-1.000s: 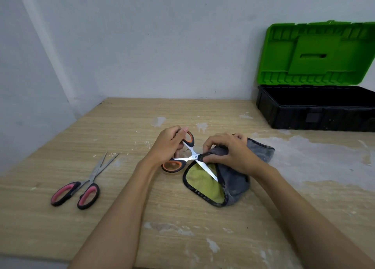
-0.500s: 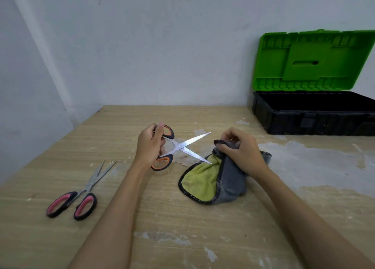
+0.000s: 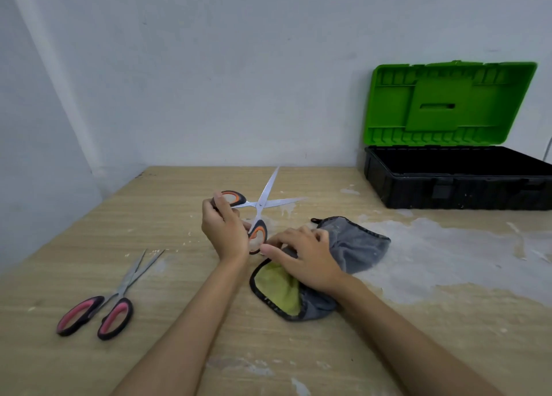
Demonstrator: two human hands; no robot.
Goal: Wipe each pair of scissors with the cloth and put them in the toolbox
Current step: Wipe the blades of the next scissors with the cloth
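My left hand (image 3: 222, 231) grips the orange-and-black scissors (image 3: 259, 207) by their handles, raised above the table with the blades spread wide and pointing up and away. My right hand (image 3: 304, 256) rests on the grey and yellow cloth (image 3: 352, 246), which lies crumpled on the table, fingers bent over its left edge close to the lower scissor handle. A pink-and-black pair of scissors (image 3: 98, 312) lies on the table at the left, blades slightly apart. The toolbox (image 3: 454, 186) stands open at the back right, its black tray showing nothing inside, green lid (image 3: 448, 103) upright.
The wooden table (image 3: 179, 291) has white scuffed patches on its right side. A white wall runs behind the table and along the left. The toolbox sits against the back wall at the table's right end.
My left hand has lifted the orange scissors off the cloth and opened the blades wider, tips now pointing up. My right hand has lowered onto the cloth on the table.
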